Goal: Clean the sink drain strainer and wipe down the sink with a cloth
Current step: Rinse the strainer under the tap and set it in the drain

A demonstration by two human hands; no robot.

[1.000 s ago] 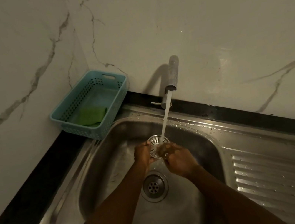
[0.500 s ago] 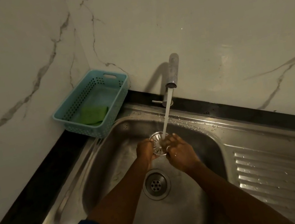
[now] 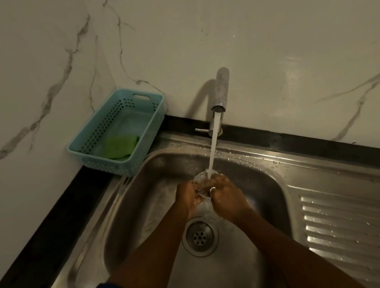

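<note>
Both hands meet over the steel sink under running water from the tap. My left hand and my right hand hold the small round metal drain strainer between them, and the stream lands on it. Most of the strainer is hidden by fingers and splashing water. Below the hands the open drain shows its holes. A green cloth lies in the teal basket at the sink's back left corner.
A ribbed steel draining board spreads to the right of the basin, with water drops on it. A black counter strip runs along the left and back. Marble walls stand close behind.
The hands have closed in tighter around the strainer under the stream, so less of it shows. Water now splashes over it. The view has shifted slightly.
</note>
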